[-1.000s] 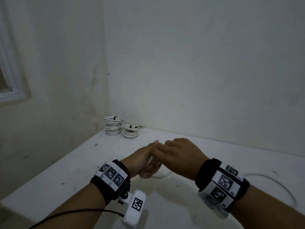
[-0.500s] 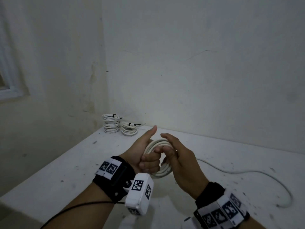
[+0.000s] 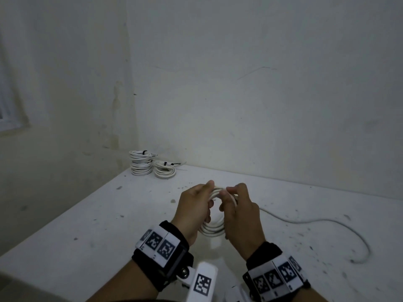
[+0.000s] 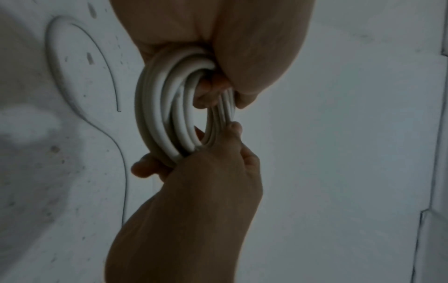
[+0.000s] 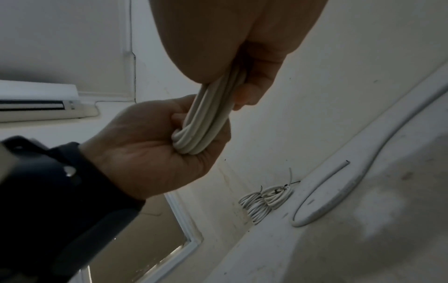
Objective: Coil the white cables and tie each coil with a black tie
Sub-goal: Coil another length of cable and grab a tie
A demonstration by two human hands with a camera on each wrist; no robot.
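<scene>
A white cable coil (image 3: 214, 230) of several loops hangs upright over the table, held between both hands. My left hand (image 3: 207, 199) grips its left side, thumb on top and fingers through the loops (image 4: 213, 90). On the right side, my right hand (image 3: 229, 201) has its fingers curled round the bundle (image 5: 252, 90). The coil (image 4: 160, 114) shows as a ring in the left wrist view and edge-on (image 5: 208, 118) in the right wrist view. Its loose tail (image 3: 316, 221) trails right across the table. I see no black tie in either hand.
Two stacks of white coils tied with black ties (image 3: 140, 163) (image 3: 164, 170) stand in the table's back left corner against the wall (image 5: 266, 199). The white table (image 3: 87, 225) is speckled with dirt. A window (image 3: 8, 118) is at left.
The right hand has swung round from behind the left hand to the coil's right side and now grips it. The left thumb has come down onto the coil.
</scene>
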